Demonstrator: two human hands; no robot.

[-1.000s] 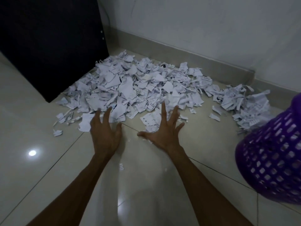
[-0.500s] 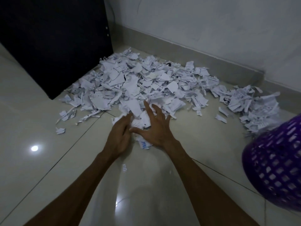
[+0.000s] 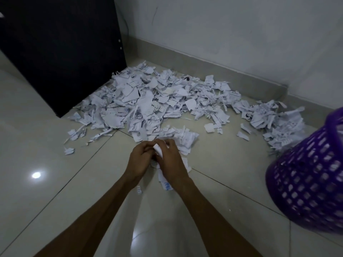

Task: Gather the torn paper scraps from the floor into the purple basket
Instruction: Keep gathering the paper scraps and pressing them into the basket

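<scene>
- The scraps [image 3: 152, 101] lay heaped on the floor [image 3: 46, 191] in the corner where the dark cabinet [image 3: 61, 49] met the wall [image 3: 232, 34].
- The heap's long axis ran along the wall's foot, from the cabinet toward the basket [image 3: 306, 182] at the right edge; single scraps pointed every way.
- A small bunch [image 3: 159, 158] sat at the heap's near edge, pressed between both hands.
- The left hand [image 3: 138, 160] and right hand [image 3: 169, 162] were curled round that bunch, fingers meeting on top, loose strips trailing below.
- To do this well, I judged: squeeze the bunch tight, tuck in the hanging strips, lift it level, then carry it right over the basket's rim.
- The basket stood tilted, well apart from the hands; a loose grip could shed pieces on the way.
</scene>
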